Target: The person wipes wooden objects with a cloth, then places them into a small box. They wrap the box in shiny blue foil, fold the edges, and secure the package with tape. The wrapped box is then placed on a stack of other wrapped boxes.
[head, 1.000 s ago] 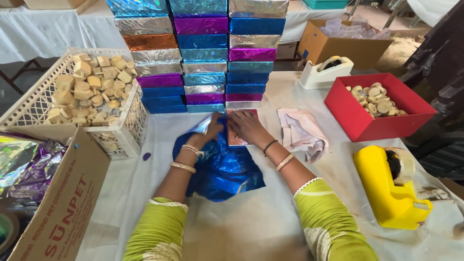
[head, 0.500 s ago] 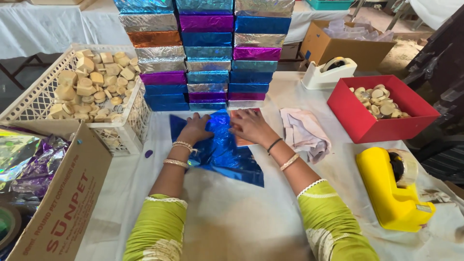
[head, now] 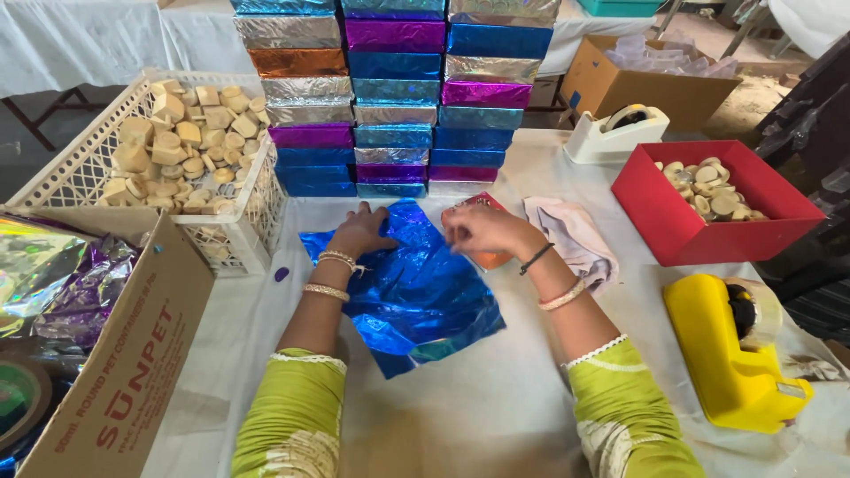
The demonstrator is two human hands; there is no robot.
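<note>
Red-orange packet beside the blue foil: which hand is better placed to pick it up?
Probably the right hand: it hovers directly over the red-orange packet, while the left hand presses on the blue foil sheet farther away.

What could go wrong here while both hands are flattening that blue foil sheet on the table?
The blue foil sheet is thin and already creased; pressed by the left hand and pulled by the right hand, it might tear or wrinkle further. The stack of foil-wrapped boxes stands just behind the hands, so a forward reach could nudge it. An orange-red item lies partly under the right hand and could get pushed aside.
</note>
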